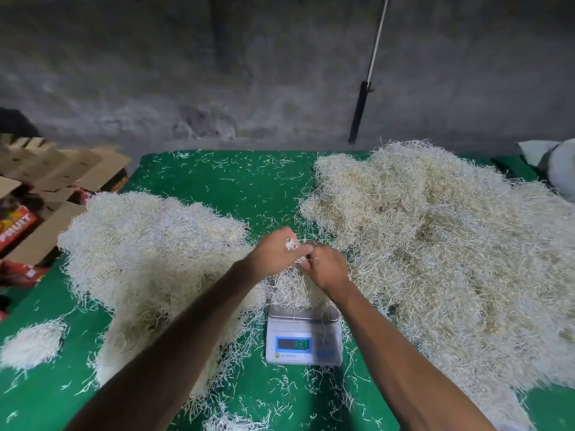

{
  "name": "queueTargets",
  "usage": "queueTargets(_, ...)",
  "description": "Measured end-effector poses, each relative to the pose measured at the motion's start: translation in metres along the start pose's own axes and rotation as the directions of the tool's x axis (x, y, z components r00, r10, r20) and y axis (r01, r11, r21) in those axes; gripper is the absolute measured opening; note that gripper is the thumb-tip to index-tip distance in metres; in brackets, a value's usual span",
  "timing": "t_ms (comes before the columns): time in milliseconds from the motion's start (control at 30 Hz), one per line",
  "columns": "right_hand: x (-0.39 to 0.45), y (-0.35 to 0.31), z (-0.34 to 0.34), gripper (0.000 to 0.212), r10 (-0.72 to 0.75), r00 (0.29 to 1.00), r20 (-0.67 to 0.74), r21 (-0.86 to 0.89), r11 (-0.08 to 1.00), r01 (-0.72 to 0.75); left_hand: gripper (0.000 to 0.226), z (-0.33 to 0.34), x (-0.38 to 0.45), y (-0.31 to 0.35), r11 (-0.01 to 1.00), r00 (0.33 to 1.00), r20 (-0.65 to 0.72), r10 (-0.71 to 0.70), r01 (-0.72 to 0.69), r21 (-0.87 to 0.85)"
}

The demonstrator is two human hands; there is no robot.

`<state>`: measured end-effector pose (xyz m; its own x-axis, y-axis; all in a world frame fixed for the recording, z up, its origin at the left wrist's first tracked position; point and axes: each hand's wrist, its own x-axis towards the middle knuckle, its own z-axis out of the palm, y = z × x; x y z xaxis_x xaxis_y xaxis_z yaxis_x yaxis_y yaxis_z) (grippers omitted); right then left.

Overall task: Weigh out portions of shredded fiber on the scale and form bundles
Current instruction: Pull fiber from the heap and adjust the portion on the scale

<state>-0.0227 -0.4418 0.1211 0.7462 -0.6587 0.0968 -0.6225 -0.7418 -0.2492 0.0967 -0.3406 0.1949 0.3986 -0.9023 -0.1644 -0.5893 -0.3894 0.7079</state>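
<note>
Both hands meet just above the scale. The left hand (275, 251) has its fingers (300, 250) curled, pinching a small white tuft of shredded fiber (292, 244) that sticks out between thumb and forefinger. The right hand (326, 265) touches the left at the fingertips; its fingers are bent inward and closed on the same wisp of strands, though how many they hold cannot be told from this angle.

Directly below the fingers, a loose mound of fiber portion (292, 290) sits on the scale (303, 340), covering most of its metal pan. The scale is a small pale plastic box with a blue-framed display showing green digits, too blurred to read surely.

To the left of the fingers lies a big whitish heap (146, 253) of thin, wiry, tangled shreds; to the right spreads a larger, more straw-coloured heap (445, 244), fluffy and rough-edged. A small separate clump (32, 343) lies far left, nearer the person. All rest on a green worktop (236, 188) strewn with stray strands. Beyond the left heap stand flat brown cardboard boxes (62, 175) with red printed sides. A grey rough wall (249, 73) rises behind.
</note>
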Motion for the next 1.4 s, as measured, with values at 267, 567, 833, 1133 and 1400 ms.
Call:
queueTargets(267, 0.011, -0.020, 0.010, 0.034, 0.103, 0.994, 0.048, 0.066, 0.992, -0.106, 0.031, 0.011, 0.007, 0.006, 0.941, 0.977, -0.023, -0.211, 0.209, 0.267)
queueTargets(567, 0.014, -0.024, 0.019, 0.017, 0.291, 0.943, 0.162, 0.359, 0.872, -0.331, 0.036, 0.004, -0.012, 0.005, 0.972, 0.980, 0.111, -0.168, 0.183, -0.146)
queueTargets(833, -0.004, 0.003, 0.030, 0.026, 0.386, 0.893, 0.233, 0.490, 0.746, -0.451, 0.026, -0.025, -0.020, -0.008, 0.784, 0.918, -0.131, -0.375, 0.239, -0.573)
queueTargets(1133, -0.005, 0.016, 0.011, 0.045, 0.359, 0.870, 0.337, 0.445, 0.754, -0.484, 0.057, -0.047, -0.015, -0.027, 0.524, 0.880, -0.167, -0.445, 0.105, -0.845)
queueTargets(1400, 0.014, -0.012, -0.069, 0.076, 0.177, 0.984, 0.001, -0.065, 0.982, -0.177, 0.036, -0.039, -0.028, 0.017, 0.396, 0.878, -0.015, -0.478, 0.200, -0.896)
